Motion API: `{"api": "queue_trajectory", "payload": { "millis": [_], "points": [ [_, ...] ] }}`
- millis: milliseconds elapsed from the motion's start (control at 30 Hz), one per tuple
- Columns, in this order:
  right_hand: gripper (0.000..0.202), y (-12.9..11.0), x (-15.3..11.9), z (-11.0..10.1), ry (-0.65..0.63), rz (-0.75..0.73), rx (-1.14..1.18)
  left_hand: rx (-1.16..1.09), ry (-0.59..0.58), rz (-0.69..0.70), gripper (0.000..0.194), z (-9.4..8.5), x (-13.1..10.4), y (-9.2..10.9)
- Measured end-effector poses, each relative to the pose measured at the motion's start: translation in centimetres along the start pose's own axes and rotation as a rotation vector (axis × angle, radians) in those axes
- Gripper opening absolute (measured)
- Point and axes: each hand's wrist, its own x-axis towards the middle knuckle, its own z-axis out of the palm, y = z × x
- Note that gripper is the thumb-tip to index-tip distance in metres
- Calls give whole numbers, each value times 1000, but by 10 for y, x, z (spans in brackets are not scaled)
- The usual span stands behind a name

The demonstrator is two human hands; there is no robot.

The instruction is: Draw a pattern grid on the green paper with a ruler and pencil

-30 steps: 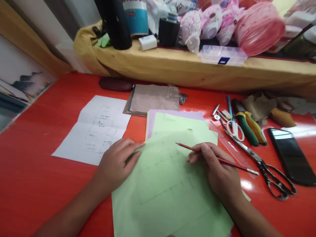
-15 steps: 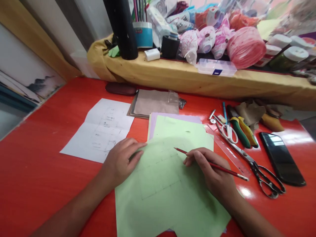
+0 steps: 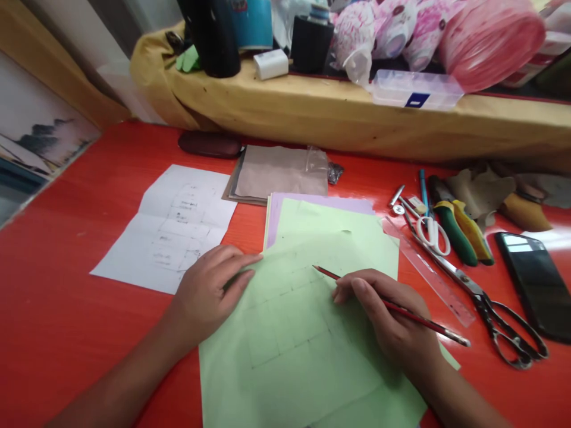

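A sheet of light green paper (image 3: 285,380) with faint ruled pencil lines lies in front of me, on top of other green and lilac sheets. My right hand (image 3: 392,315) grips a dark red pencil (image 3: 428,324), its sharpened tip near a ruled line in the upper part of the sheet. I cannot tell whether the tip touches the paper. My left hand (image 3: 214,291) rests on the sheet's left edge, fingers stretched out and holding nothing. Beyond it lies a creased white sheet (image 3: 156,232) with a hand-drawn sketch and writing.
To the right lie a clear ruler (image 3: 432,279), large scissors (image 3: 513,339), small white-handled scissors (image 3: 432,235), green-and-yellow-handled pliers (image 3: 459,238) and a phone (image 3: 535,285). Grey-brown sheets (image 3: 281,172) and a dark red case (image 3: 209,144) lie before a cloth-covered ledge (image 3: 312,119) full of supplies.
The whole view has shifted, so the ledge appears higher and the table things look larger. Both hands keep nearly the same pose, with the pencil still in my right hand.
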Motion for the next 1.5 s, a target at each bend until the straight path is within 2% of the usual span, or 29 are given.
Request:
{"api": "queue_trajectory", "payload": {
  "millis": [400, 1267, 1500],
  "points": [
    [25, -2, -1, 1, -9, 2, -84, -9, -21, -39, 28, -2, 1, 1],
    [28, -3, 1, 1, -19, -16, -126, -9, -20, -21, 27, -2, 0, 1],
    [25, -1, -2, 0, 16, -13, -54, -5, -15, -26, 27, -1, 0, 0]
  ]
}}
